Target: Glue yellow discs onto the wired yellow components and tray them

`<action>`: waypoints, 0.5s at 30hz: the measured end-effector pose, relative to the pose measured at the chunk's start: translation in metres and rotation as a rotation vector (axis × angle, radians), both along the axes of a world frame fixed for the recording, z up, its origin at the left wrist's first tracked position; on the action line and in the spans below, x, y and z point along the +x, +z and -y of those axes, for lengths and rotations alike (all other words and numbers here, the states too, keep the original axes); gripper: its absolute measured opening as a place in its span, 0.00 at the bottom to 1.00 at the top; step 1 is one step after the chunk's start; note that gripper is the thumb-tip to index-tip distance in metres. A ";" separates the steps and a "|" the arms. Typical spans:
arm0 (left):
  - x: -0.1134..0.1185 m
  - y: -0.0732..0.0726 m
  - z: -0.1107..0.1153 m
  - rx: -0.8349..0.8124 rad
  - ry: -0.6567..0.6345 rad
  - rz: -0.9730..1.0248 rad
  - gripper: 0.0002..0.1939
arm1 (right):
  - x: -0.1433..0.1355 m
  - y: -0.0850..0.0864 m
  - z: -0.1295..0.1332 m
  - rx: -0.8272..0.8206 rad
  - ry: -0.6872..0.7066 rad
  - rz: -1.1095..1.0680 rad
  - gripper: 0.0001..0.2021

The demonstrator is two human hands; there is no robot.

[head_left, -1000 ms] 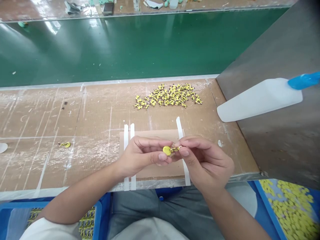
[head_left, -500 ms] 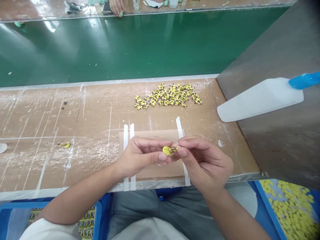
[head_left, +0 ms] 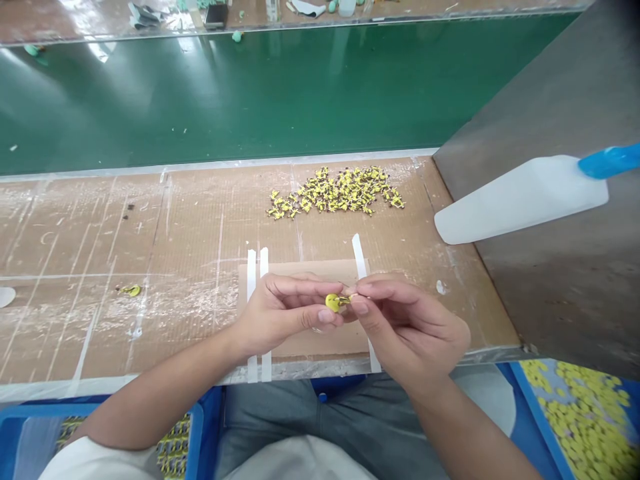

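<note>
beyond the taped card [head_left: 320,343] lies a wide green belt [head_left: 280,93]. right of the card is a white bottle [head_left: 520,200], and just past the card, a pile of small figures [head_left: 345,190]. over the card, the left hand [head_left: 283,312] and right hand [head_left: 417,325] pinch one yellow toy [head_left: 332,303], left at its round end, right at its thin end.
</note>
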State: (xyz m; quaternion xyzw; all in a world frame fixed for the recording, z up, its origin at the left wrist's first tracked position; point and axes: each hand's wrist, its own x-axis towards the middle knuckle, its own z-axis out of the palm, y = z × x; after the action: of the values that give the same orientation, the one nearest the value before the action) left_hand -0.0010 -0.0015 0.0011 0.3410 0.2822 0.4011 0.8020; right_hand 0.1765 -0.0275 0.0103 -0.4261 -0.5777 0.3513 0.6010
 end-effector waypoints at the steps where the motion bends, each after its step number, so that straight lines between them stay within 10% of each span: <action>1: 0.000 0.000 0.000 0.002 0.006 -0.001 0.15 | 0.000 0.000 0.000 0.005 -0.006 0.013 0.11; 15: 0.000 -0.004 0.000 0.049 0.029 -0.052 0.15 | 0.003 0.002 -0.003 0.100 -0.043 0.194 0.14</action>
State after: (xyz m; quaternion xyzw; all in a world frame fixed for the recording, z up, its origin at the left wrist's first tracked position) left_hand -0.0015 -0.0014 -0.0034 0.3668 0.2980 0.4104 0.7799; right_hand 0.1797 -0.0250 0.0124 -0.4399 -0.6407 0.2660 0.5703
